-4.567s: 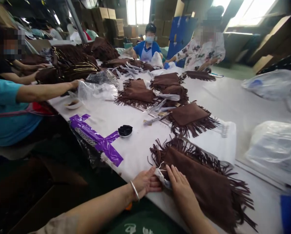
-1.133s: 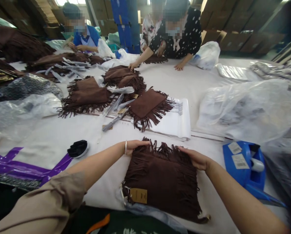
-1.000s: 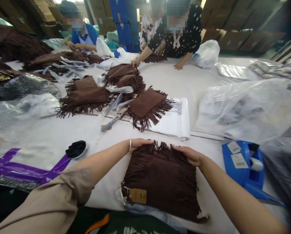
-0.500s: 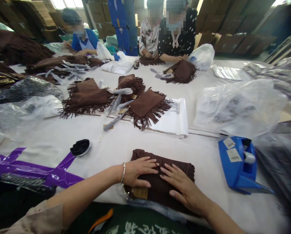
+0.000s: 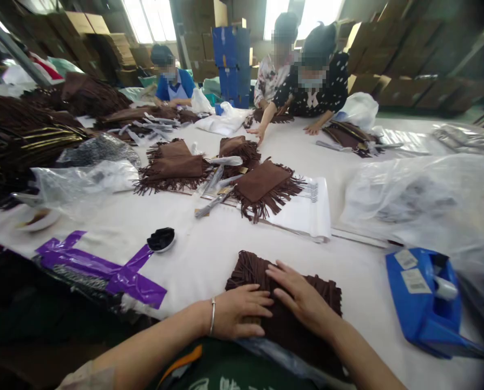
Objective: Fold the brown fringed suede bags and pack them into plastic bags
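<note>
Brown, suede-like rectangular bag [image 5: 293, 333] lay beneath the flat, slightly spread fingers of the left hand [image 5: 242, 310] and right hand [image 5: 301, 297], neither gripping anything. Smoothing its fringe [image 5: 248, 268] seemed the current step, the next move calling for even pressure.

my left grip [image 5: 242, 310] and right grip [image 5: 301, 297] hide part of the fringed brown piece [image 5: 288, 333]; the lower edge crops the white lettering [image 5: 226, 384] on the green cloth [image 5: 221, 363]. print on the blue dispenser's [image 5: 412, 311] labels [image 5: 416, 281] is too small to read.
</note>
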Motion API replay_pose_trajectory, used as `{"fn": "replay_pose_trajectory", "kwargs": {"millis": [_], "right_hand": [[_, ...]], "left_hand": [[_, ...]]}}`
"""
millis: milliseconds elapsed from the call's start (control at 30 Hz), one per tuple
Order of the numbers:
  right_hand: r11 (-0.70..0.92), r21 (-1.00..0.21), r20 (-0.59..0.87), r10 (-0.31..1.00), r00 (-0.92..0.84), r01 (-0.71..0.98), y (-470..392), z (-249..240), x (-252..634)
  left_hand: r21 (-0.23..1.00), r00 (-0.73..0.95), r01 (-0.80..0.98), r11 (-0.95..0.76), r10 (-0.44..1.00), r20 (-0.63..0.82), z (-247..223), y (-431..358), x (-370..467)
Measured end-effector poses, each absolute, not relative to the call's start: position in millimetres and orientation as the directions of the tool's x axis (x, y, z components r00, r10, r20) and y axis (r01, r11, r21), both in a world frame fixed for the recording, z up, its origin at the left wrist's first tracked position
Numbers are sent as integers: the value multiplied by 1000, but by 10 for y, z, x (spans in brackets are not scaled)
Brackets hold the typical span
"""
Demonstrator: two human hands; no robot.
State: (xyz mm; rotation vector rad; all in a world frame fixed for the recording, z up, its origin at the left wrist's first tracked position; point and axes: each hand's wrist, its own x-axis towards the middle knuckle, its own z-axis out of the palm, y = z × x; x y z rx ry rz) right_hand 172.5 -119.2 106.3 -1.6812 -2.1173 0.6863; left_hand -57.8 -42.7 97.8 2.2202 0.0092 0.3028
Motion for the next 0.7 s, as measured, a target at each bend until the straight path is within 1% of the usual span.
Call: {"fn": "replay_pose_trajectory", "kwargs": {"millis": [67, 100, 133, 167, 200, 233, 267, 300, 333, 367, 400, 433, 600, 667, 700], "right_hand": [[308, -390, -33, 937, -348, 868, -1244, 906, 1583], [359, -298, -8, 926, -378, 885, -1297, 834, 1536], [399, -208, 36, 915, -401, 893, -1353, 769, 1508], [434, -123, 94, 900, -425, 892, -1400, 710, 1501], [466, -43, 157, 877, -455, 884, -1430, 656, 1510], [497, 32, 223, 842, -491, 867, -1439, 606, 1529], [522, 98, 291, 799, -526, 847, -1428, 561, 1552], [542, 151, 350, 753, -557, 827, -1402, 523, 1573], [554, 189, 401, 710, -579, 811, -1369, 495, 1588], [561, 214, 440, 676, -591, 800, -1336, 478, 1597], [564, 230, 465, 652, -598, 793, -1310, 474, 1600], [562, 237, 477, 643, -599, 792, -1296, 480, 1600], [542, 172, 429, 710, -558, 823, -1339, 582, 1585], [540, 169, 407, 724, -557, 825, -1336, 605, 1592], [539, 177, 405, 722, -560, 823, -1325, 610, 1599]], "left_hand": [[804, 942, -148, -576, 165, 291, 1022, -463, -700], [820, 919, -144, -554, 233, 319, 1039, -449, -785], [834, 879, -101, -542, 344, 330, 1048, -407, -887], [842, 806, -14, -539, 492, 328, 1048, -331, -1005], [833, 688, 124, -539, 652, 320, 1039, -224, -1141], [788, 537, 319, -526, 786, 307, 1025, -90, -1293], [700, 383, 531, -478, 872, 304, 1008, 64, -1459], [578, 257, 711, -400, 914, 316, 990, 225, -1631], [436, 184, 843, -316, 930, 318, 975, 382, -1800], [330, 148, 910, -253, 939, 311, 961, 527, -1953], [248, 135, 945, -211, 947, 291, 948, 651, -2081], [203, 138, 960, -194, 955, 262, 936, 753, -2178], [80, 198, 975, -206, 976, 92, 938, 1035, -2236], [51, 221, 973, -225, 973, 70, 1000, 1127, -2092], [41, 260, 964, -264, 962, 84, 1044, 1164, -1969]]}}
